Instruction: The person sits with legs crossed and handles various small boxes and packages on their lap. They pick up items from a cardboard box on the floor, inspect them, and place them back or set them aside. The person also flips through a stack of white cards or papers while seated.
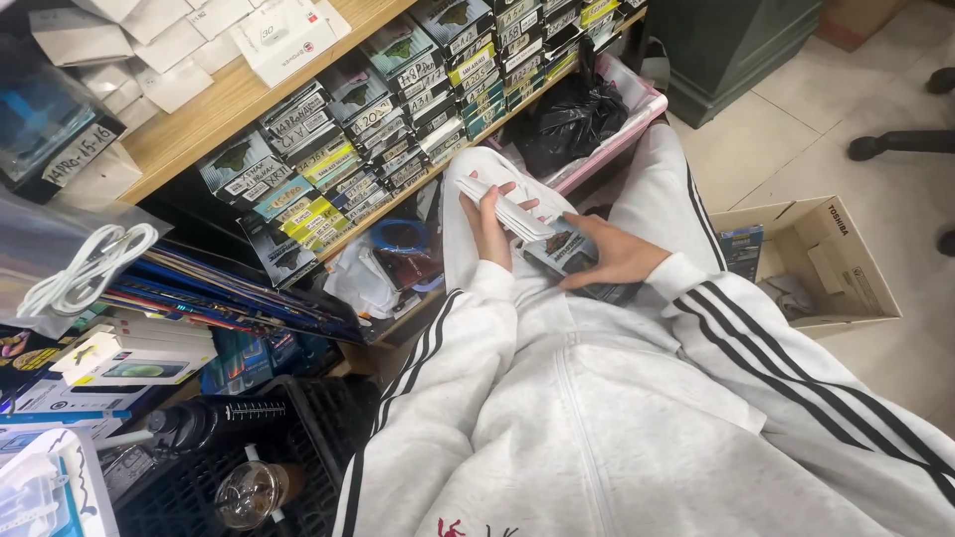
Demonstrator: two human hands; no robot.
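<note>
Sleeves of a grey hooded top with black stripes lead from the camera to both hands over the person's lap. The left hand is closed around a stack of flat white boxes, fingers curled over its long edge. The right hand lies partly open on a small dark packet, with the thumb on top and the fingers under it; the packet touches the lower end of the white stack. At the right, on the tiled floor, stands an open cardboard box with a blue packet at its left wall and some pale items inside. Beyond the hands, a pink basket holds a black plastic bag. Farther left, a wooden shelf carries rows of labelled small boxes standing on edge.
</note>
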